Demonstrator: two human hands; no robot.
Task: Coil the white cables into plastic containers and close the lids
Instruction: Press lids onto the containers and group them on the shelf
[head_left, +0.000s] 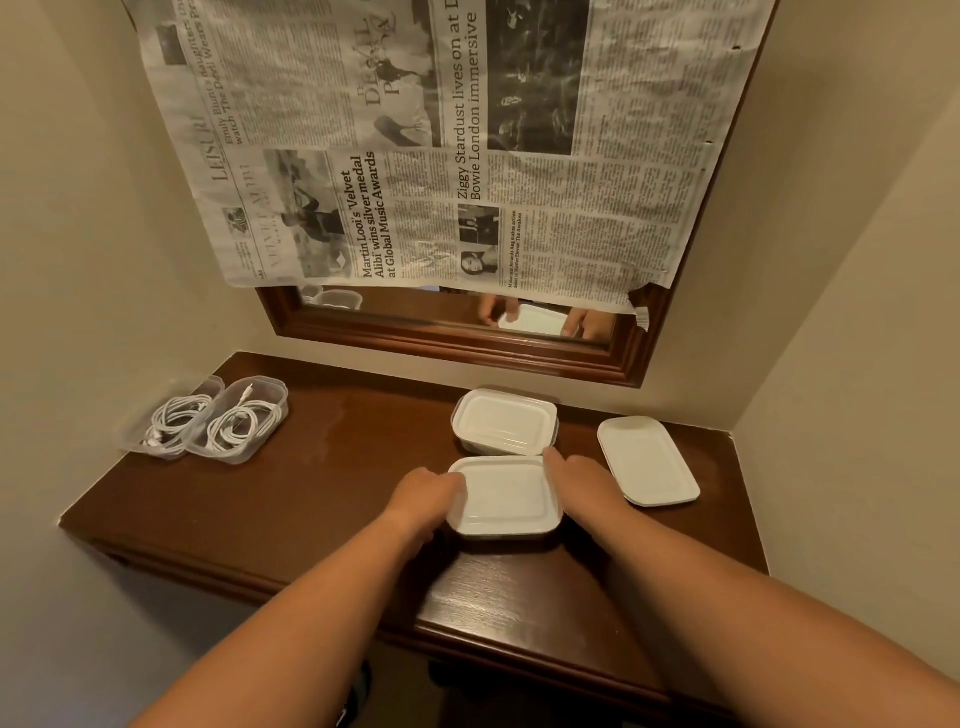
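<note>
A clear plastic container with a white lid (505, 498) sits at the middle of the dark wooden table (332, 488). My left hand (426, 496) grips its left end, with fingers curled over the lid's edge. My right hand (576, 480) lies against its right side, and the fingers reach straight toward the far right corner. A second lidded container (504, 420) stands just behind and touches the first. At the far left stand two open clear containers (208, 418), each with a coiled white cable (241, 423) inside.
A small stack of white lids (647, 460) lies to the right of the containers. A wood-framed mirror (457, 338) with newspaper (431, 140) taped over it hangs on the wall behind. Walls close in the table on both sides.
</note>
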